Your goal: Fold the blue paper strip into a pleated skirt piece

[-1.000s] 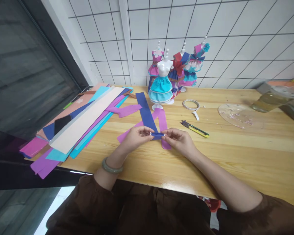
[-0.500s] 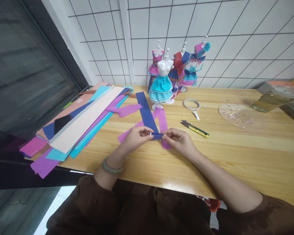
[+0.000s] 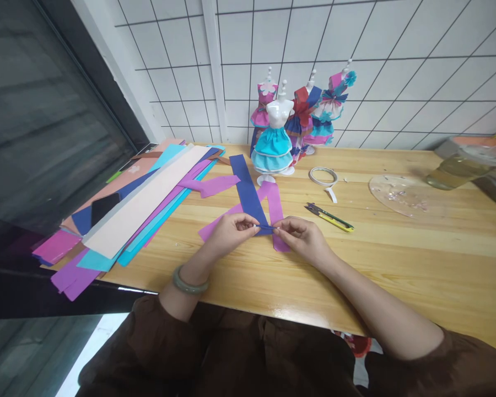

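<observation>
My left hand (image 3: pixel 235 230) and my right hand (image 3: pixel 298 234) pinch the two ends of a narrow folded piece of dark blue paper (image 3: pixel 265 226). It spans the short gap between my fingertips, just over the table. Behind it a wide dark blue strip (image 3: pixel 248 187) runs away toward the back. Purple strips (image 3: pixel 276 207) lie around and under it, one of them passing beneath my right fingers. To the right rest yellow-handled thread snips (image 3: pixel 329 217). Whether the piece I hold is joined to the blue strip, I cannot tell.
At the back stand several small dress forms, the nearest a white mannequin (image 3: pixel 279 113) in a turquoise skirt. A roll of tape (image 3: pixel 323 176) lies right of them. Farther right are a clear round plate (image 3: pixel 397 194) and a cup (image 3: pixel 458 170). Coloured sheets (image 3: pixel 144 207) pile up at the left.
The folded blue piece between my fingers looks thinner now, as if turned slightly or pressed flatter. Both hands stay in nearly the same place.
</observation>
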{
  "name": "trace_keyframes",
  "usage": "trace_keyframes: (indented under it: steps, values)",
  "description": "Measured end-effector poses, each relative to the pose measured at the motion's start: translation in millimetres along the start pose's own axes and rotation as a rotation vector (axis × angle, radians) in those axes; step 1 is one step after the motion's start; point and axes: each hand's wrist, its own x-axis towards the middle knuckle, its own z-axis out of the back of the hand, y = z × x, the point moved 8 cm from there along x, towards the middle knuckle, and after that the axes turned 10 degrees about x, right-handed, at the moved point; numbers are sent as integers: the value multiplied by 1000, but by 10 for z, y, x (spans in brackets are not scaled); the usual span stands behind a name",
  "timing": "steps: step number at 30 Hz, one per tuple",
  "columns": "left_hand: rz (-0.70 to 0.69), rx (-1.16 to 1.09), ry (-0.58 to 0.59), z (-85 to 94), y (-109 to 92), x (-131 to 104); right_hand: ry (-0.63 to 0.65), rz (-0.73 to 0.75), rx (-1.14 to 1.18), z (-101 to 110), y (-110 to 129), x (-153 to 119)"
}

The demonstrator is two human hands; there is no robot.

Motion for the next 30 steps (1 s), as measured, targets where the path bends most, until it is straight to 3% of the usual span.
trace_keyframes:
  steps: [11,23,30]
  values:
    - [31,4,13,1,16,1,2,38,12,8,104,-4]
    - [-72,-2,12,15,-144,-24,18,48,7,1,102,-7]
    - [-24,62,30,-11,-60,-25,51,107,-66,-20,179,-11]
